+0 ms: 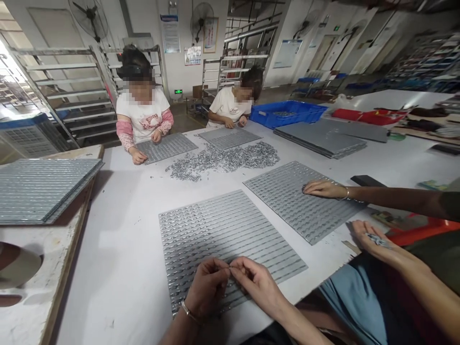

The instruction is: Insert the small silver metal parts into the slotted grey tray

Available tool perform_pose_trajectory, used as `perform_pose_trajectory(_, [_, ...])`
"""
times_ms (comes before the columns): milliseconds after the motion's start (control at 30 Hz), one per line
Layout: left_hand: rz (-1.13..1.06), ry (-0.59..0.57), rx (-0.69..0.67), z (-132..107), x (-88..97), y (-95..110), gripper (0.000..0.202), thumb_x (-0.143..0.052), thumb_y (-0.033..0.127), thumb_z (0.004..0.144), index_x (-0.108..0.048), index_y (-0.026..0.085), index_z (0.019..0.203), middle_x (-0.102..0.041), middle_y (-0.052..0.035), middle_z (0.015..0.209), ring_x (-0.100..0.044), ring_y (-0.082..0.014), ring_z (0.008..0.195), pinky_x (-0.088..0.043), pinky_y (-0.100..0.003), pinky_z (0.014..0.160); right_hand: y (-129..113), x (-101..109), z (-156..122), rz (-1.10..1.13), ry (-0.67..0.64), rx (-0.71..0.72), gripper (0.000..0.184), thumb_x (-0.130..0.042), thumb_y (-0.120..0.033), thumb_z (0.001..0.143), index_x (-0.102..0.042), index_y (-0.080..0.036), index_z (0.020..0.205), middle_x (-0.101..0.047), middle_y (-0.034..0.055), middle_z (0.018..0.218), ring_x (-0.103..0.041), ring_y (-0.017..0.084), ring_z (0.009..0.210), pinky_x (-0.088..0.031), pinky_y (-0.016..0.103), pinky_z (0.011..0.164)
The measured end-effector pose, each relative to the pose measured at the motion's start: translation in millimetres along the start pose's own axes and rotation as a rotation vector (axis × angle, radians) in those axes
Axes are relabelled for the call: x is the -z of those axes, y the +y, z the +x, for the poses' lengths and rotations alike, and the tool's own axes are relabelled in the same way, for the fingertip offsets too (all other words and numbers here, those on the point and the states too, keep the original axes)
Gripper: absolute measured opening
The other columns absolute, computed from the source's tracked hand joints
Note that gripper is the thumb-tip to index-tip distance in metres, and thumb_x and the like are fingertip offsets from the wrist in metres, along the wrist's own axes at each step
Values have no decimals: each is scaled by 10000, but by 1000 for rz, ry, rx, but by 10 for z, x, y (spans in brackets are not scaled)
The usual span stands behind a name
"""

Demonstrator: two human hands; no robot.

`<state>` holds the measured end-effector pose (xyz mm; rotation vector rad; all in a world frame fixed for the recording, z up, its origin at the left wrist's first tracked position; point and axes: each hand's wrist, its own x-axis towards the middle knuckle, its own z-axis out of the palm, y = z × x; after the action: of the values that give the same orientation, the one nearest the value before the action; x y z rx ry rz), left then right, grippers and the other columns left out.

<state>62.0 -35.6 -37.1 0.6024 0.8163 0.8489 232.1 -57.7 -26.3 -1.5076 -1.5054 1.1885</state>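
A grey ridged board (251, 235) lies flat on the white table before me. Small shiny metal pieces (179, 239) sit in rows along its left part, while bare grooves show on the right. Over the board's near edge, my left hand (210, 285) is closed in a pinch, a bracelet at its wrist. My right hand (257, 285) pinches too, its fingertips meeting those of the left. Whatever is between the fingertips is too small to make out.
A loose heap of small metal pieces (230, 160) lies mid-table. At my right, a co-worker's hand (323, 188) rests on another board (287, 201); their other palm (373, 239) holds pieces. Two people work opposite. Stacked boards (319, 136) and a blue crate (266, 117) stand behind.
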Motion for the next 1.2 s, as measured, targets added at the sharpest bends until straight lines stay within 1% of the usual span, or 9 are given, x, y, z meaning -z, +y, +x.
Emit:
perform_pose_trajectory(233, [237,26,-113,-31,-35,-27,364,-931,388,611,-685,129,683,-484,45,501,-321,-52,451,-172,-225,452,13,-15,-78,296,-59,-129,554,-666,-735,797,-647,-182,824,-508,-37,615,-485,115,554,-439,237,523])
perform_pose_trajectory(367, [18,39,-9,-45,-62,95,241,-864,269,717,-666,131,704,-518,33,521,-361,-40,413,-245,-175,390,26,55,-53,368,40,-137,552,-669,-737,782,-626,-186,801,-660,33,733,-585,145,616,-495,263,574])
perform_pose_trajectory(500, [-351,339,7,-79,-36,395,188,-718,-52,730,-680,112,815,-703,-84,843,-692,-117,712,-582,-164,639,62,229,-41,373,96,-118,530,-683,-709,783,-638,-183,835,-662,32,702,-596,147,597,-523,276,574])
perform_pose_trajectory(567, [-441,490,-27,-119,6,499,231,-657,-86,765,-675,110,887,-717,-111,950,-743,-175,875,-637,-209,741,116,271,-72,294,80,-103,498,-666,-673,818,-668,-181,896,-633,7,676,-577,136,576,-526,276,568])
perform_pose_trajectory(667, [-441,531,-78,-184,94,497,187,-644,-61,815,-673,92,917,-719,-125,981,-755,-217,944,-656,-246,786,218,219,-143,154,2,-82,422,-651,-587,843,-702,-186,967,-641,11,728,-605,149,635,-544,289,617])
perform_pose_trajectory(833, [-309,479,-65,-225,238,290,153,-804,134,810,-678,126,895,-724,-71,872,-701,-118,712,-558,-143,554,276,43,-197,-27,-116,-91,215,-549,-403,912,-636,-211,866,-628,-3,684,-612,160,646,-518,281,638])
perform_pose_trajectory(933, [-184,362,-59,-229,293,214,369,-839,435,788,-662,141,926,-642,17,657,-408,-23,397,-297,-131,342,250,-2,-186,-262,-115,70,172,-524,-283,931,-636,-215,821,-667,28,794,-634,186,787,-497,300,740])
perform_pose_trajectory(1033, [-83,261,-95,-244,322,183,475,-788,607,769,-626,166,840,-460,95,481,-226,-18,326,-165,-166,335,237,-25,-185,-368,-140,131,166,-514,-230,945,-649,-212,849,-677,50,880,-641,199,866,-484,301,786])
perform_pose_trajectory(1200, [-16,213,-92,-297,324,183,549,-835,634,695,-698,138,888,-436,96,498,-237,-18,356,-149,-186,374,224,-82,-206,-464,-154,96,175,-503,-213,956,-646,-221,854,-668,58,914,-652,200,881,-481,293,791])
